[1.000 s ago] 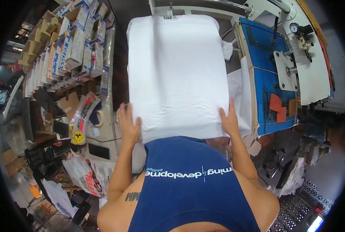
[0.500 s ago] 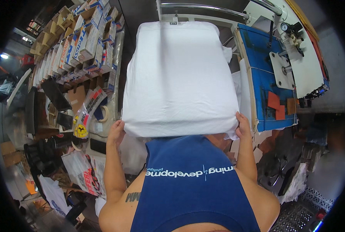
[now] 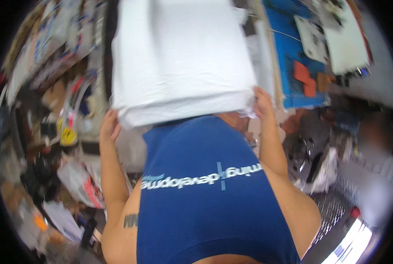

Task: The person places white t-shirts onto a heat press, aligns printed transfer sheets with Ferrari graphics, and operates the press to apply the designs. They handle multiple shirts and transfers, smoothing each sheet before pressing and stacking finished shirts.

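A white T-shirt [image 3: 185, 57] lies stretched flat over a board in front of me, with its near edge folded down toward my body. At the near left corner, my left hand [image 3: 110, 125] is closed, pinching the shirt's hem. My right hand [image 3: 262, 103] grips the hem at the near right corner, its fingers bent round the cloth. Some loose white fabric bunches beside the right hand. The board itself is hidden under the shirt. The picture is blurred by motion.
On the left stand several cardboard boxes [image 3: 51, 39], with a yellow sticker [image 3: 68, 136] and plastic bags [image 3: 79, 176] nearer me. To the right is a blue panel [image 3: 293, 83] bearing orange pieces [image 3: 304, 78], beside a white machine [image 3: 348, 39]. A blurred shape, possibly a person, is at far right.
The view has shifted, so the shirt and both hands sit higher and farther left. The near edge of the shirt now looks folded over more. Both hands stay on the hem.
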The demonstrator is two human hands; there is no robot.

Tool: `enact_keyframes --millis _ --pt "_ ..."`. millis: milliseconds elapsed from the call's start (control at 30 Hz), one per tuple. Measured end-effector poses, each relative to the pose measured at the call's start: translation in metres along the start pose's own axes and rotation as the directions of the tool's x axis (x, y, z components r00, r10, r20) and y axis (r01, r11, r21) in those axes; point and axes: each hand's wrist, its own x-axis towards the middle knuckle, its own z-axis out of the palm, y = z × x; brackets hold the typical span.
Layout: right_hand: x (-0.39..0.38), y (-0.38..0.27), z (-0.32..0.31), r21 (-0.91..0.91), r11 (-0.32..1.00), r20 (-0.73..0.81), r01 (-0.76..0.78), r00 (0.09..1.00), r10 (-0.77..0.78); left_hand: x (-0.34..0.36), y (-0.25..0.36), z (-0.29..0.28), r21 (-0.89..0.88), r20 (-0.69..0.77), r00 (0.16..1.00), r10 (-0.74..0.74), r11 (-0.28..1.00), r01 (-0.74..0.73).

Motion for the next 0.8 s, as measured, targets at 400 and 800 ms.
enact_keyframes --millis 400,800 --pt "-0.02 -0.017 0.012 0.134 0.991 0.038 0.015 0.999 -0.02 0.001 -0.003 -0.015 -0.178 0.042 0.998 0.051 0.983 -0.042" --pt "0.015 0.007 0.054 -0.271 0.921 0.236 -0.279 0.909 0.345 0.042 -0.043 0.08 0.149 -0.118 0.964 -0.239 0.955 0.255"
